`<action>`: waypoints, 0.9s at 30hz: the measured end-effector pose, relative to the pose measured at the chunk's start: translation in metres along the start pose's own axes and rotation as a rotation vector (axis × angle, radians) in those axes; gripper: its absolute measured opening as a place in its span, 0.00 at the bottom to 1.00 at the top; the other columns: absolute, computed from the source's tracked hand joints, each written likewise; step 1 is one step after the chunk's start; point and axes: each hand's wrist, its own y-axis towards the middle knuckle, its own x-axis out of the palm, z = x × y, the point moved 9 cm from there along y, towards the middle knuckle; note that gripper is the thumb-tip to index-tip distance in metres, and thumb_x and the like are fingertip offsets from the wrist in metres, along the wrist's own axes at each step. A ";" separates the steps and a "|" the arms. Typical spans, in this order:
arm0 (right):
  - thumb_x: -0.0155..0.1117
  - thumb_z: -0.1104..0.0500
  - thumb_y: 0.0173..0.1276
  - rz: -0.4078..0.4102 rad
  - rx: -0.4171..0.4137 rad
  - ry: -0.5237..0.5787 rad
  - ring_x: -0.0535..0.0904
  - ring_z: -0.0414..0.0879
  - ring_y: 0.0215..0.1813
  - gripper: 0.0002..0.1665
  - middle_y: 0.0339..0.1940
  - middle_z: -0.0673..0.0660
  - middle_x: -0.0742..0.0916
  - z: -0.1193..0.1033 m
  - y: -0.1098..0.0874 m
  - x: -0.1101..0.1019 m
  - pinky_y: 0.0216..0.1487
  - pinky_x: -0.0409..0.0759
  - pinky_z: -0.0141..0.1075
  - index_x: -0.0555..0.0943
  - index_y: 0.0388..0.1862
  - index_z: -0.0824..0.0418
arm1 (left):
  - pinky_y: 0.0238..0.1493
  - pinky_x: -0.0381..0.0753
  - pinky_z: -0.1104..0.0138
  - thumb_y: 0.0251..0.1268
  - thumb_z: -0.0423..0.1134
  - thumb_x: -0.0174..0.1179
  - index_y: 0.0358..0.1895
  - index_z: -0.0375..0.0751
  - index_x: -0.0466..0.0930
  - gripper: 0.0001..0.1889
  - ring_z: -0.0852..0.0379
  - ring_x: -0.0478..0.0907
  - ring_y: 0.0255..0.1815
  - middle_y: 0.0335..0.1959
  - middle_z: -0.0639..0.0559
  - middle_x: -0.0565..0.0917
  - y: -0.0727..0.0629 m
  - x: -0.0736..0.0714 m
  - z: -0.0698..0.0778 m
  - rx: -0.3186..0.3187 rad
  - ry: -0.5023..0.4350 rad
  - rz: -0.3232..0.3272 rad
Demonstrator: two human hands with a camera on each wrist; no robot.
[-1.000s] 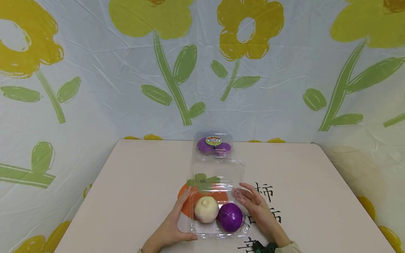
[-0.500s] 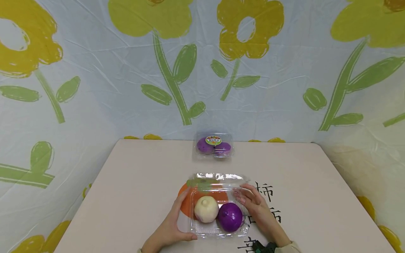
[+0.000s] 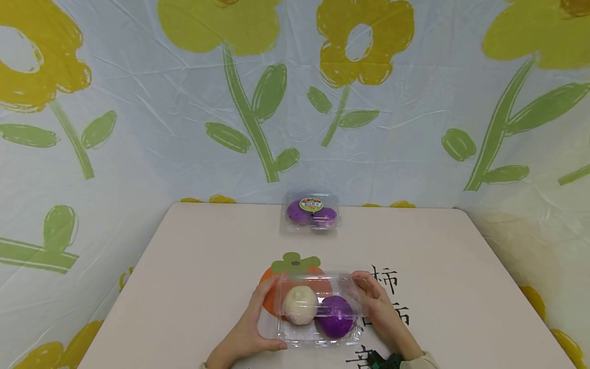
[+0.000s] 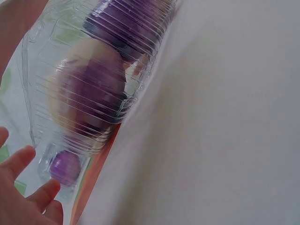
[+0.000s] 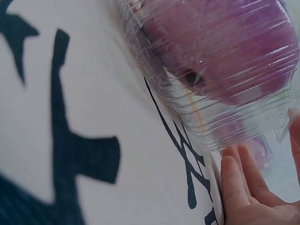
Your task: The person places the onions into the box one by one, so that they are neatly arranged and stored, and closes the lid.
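Note:
A clear plastic clamshell box point(image 3: 301, 338) lies in front of me in the head view. Inside are a pale round vegetable point(image 3: 300, 305) with a small nub, like an onion, and a round purple one point(image 3: 335, 320). The box's clear lid point(image 3: 340, 284) is tilted down over them. My left hand point(image 3: 249, 328) spans the box's left side, thumb near the front corner and fingers spread toward the back. My right hand point(image 3: 380, 307) is at the right side, fingers around the lid's back right edge. In the right wrist view its fingers point(image 5: 251, 178) look fairly straight beside the box.
Near the table's back edge stands a closed clear box point(image 3: 311, 212) with purple items and a round label. The pale tabletop point(image 3: 193, 266) bears a printed persimmon point(image 3: 295, 262) and black characters point(image 3: 387, 279). A flowered cloth point(image 3: 392, 169) hangs behind.
The box's lid has swung from lying back, through upright, down over the two vegetables. My right fingers have shifted slightly along the lid's edge. My left hand has hardly moved.

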 end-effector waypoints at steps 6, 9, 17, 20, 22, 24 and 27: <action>0.56 0.68 0.72 0.003 0.001 -0.032 0.76 0.42 0.64 0.21 0.61 0.54 0.78 0.002 0.001 -0.002 0.62 0.74 0.34 0.67 0.61 0.70 | 0.75 0.49 0.67 0.40 0.49 0.80 0.71 0.21 0.54 0.59 0.36 0.55 0.74 0.74 0.31 0.58 0.009 -0.003 0.022 0.122 -0.016 0.015; 0.55 0.68 0.72 -0.019 -0.001 -0.030 0.75 0.41 0.64 0.20 0.62 0.53 0.78 0.003 0.001 -0.001 0.62 0.74 0.35 0.67 0.61 0.71 | 0.75 0.48 0.67 0.39 0.49 0.81 0.71 0.21 0.55 0.59 0.34 0.54 0.73 0.75 0.33 0.58 0.009 -0.003 0.021 0.113 -0.011 0.013; 0.54 0.68 0.73 -0.038 -0.009 -0.020 0.76 0.41 0.64 0.20 0.61 0.52 0.79 0.002 0.001 0.000 0.62 0.74 0.35 0.66 0.61 0.72 | 0.75 0.48 0.66 0.38 0.52 0.82 0.75 0.28 0.53 0.62 0.39 0.52 0.76 0.76 0.33 0.55 0.000 0.001 -0.001 0.043 0.016 -0.007; 0.48 0.70 0.74 -0.070 -0.049 0.045 0.76 0.42 0.63 0.18 0.60 0.52 0.80 -0.002 0.001 0.003 0.62 0.75 0.34 0.68 0.60 0.70 | 0.75 0.48 0.66 0.38 0.52 0.81 0.75 0.28 0.53 0.62 0.38 0.51 0.76 0.76 0.32 0.55 0.000 0.001 -0.002 0.037 0.012 -0.009; 0.43 0.72 0.73 -0.097 -0.080 0.094 0.76 0.42 0.62 0.19 0.59 0.51 0.80 -0.005 0.001 0.005 0.62 0.74 0.33 0.70 0.60 0.68 | 0.75 0.48 0.65 0.39 0.52 0.81 0.75 0.28 0.54 0.61 0.37 0.52 0.76 0.76 0.31 0.54 0.000 0.001 -0.003 0.034 0.010 -0.007; 0.40 0.74 0.71 -0.117 -0.098 0.120 0.76 0.41 0.61 0.21 0.59 0.50 0.80 -0.008 0.001 0.006 0.62 0.74 0.33 0.70 0.60 0.69 | 0.75 0.49 0.65 0.39 0.52 0.81 0.75 0.29 0.54 0.61 0.37 0.52 0.76 0.75 0.30 0.54 0.000 0.001 -0.004 0.021 0.006 -0.004; 0.43 0.72 0.71 -0.090 -0.066 0.011 0.75 0.40 0.61 0.22 0.61 0.51 0.79 -0.010 -0.002 0.005 0.62 0.74 0.32 0.69 0.62 0.71 | 0.75 0.49 0.65 0.39 0.52 0.81 0.74 0.30 0.55 0.60 0.38 0.52 0.77 0.75 0.30 0.54 -0.001 0.001 -0.006 -0.003 0.003 -0.004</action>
